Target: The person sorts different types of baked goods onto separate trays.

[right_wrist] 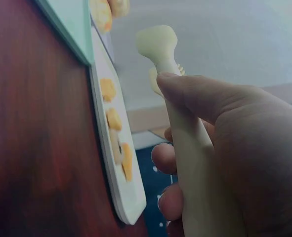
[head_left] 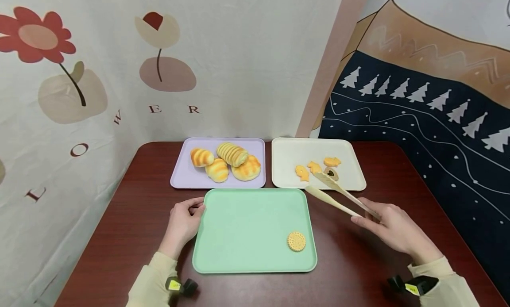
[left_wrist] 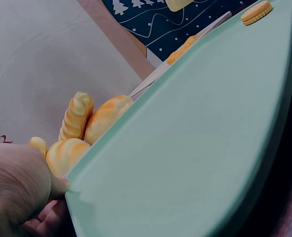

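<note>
My right hand (head_left: 392, 225) grips a pair of cream-coloured tongs (right_wrist: 185, 138), thumb along one arm and fingers round the other. The arms stand apart with nothing between them, their tips over the front of the white tray (head_left: 287, 159). In that tray are yellow fish-shaped biscuits (head_left: 302, 172) and a brown biscuit with a dark centre (head_left: 330, 174). My left hand (head_left: 185, 221) holds the left edge of the green tray (head_left: 251, 232), thumb at the rim and fingers curled beside it. A round biscuit (head_left: 296, 241) lies toward that tray's right front corner.
Behind the green tray, on the left, a lilac tray (head_left: 179, 174) holds several bread rolls (head_left: 217, 170). All three trays sit close together on the dark red-brown table (head_left: 135, 218). A printed cloth (head_left: 247, 63) hangs behind the table.
</note>
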Available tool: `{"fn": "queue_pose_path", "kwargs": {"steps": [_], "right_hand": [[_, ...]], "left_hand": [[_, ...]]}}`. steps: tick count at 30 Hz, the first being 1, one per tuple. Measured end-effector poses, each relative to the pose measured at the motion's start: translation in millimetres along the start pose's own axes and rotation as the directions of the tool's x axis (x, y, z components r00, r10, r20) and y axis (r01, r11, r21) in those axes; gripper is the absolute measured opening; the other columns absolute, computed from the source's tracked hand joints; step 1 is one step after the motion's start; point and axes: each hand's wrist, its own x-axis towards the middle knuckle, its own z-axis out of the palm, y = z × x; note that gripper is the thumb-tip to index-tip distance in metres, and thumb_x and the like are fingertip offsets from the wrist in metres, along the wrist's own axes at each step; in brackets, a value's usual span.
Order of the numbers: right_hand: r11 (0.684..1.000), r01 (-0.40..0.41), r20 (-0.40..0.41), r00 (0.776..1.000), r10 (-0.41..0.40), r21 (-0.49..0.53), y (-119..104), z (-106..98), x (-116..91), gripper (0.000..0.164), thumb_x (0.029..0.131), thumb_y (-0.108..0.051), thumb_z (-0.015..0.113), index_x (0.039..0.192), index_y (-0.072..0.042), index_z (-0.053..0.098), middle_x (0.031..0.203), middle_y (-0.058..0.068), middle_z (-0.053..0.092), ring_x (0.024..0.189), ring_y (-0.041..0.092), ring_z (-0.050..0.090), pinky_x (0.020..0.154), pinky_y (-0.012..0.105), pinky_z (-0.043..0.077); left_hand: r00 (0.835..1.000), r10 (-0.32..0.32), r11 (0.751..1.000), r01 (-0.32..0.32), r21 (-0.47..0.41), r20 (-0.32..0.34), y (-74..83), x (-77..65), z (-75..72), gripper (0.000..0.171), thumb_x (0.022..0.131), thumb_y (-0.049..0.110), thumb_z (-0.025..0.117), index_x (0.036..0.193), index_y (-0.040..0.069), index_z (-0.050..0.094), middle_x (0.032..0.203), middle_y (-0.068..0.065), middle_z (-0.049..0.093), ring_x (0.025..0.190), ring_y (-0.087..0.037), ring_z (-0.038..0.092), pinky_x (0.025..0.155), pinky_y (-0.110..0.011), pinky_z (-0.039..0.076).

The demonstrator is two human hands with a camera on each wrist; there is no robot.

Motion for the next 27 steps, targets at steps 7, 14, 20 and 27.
{"fn": "queue_pose_path", "kwargs": {"steps": [7,14,20,27], "right_hand": [[1.000,0.010,0.060,0.998,-0.012,0.029,-12.8,12.6,-10.0,0.050,0.100,-0.050,0.072,0.136,-0.015,0.070,0.069,-0.015,0.053,0.057,0.005,0.045,0.051,0.025,0.039],[0.997,0.018,0.153,0.988,-0.029,0.075,-21.2,20.7,-19.0,0.046,0.100,-0.050,0.072,0.133,-0.018,0.071,0.069,-0.016,0.054,0.057,0.004,0.047,0.050,0.024,0.041],[0.994,0.044,0.203,0.977,-0.064,0.098,-24.2,26.4,-27.5,0.045,0.100,-0.053,0.071,0.131,-0.020,0.071,0.069,-0.018,0.054,0.058,0.003,0.048,0.051,0.023,0.043],[0.991,0.094,0.220,0.969,-0.113,0.094,-29.5,29.7,-34.8,0.036,0.100,-0.052,0.071,0.124,-0.026,0.073,0.067,-0.020,0.051,0.057,0.000,0.046,0.050,0.022,0.041]], "left_hand": [[1.000,-0.009,1.000,0.009,0.002,0.012,-0.7,0.7,0.3,0.027,0.105,0.012,0.066,0.129,0.004,0.076,0.103,-0.007,0.074,0.086,-0.019,0.064,0.070,-0.029,0.048],[1.000,-0.005,1.000,0.005,0.008,0.008,-1.3,0.9,1.0,0.027,0.105,0.012,0.066,0.128,0.004,0.076,0.102,-0.007,0.075,0.086,-0.020,0.064,0.072,-0.030,0.048],[1.000,0.001,1.000,-0.001,0.008,0.012,-1.6,1.1,0.8,0.027,0.105,0.012,0.066,0.129,0.004,0.076,0.103,-0.007,0.074,0.087,-0.020,0.064,0.071,-0.030,0.049],[1.000,-0.010,1.000,0.010,0.003,0.018,-1.6,0.8,0.9,0.027,0.105,0.012,0.066,0.130,0.004,0.075,0.103,-0.007,0.074,0.086,-0.020,0.064,0.070,-0.029,0.049]]}}
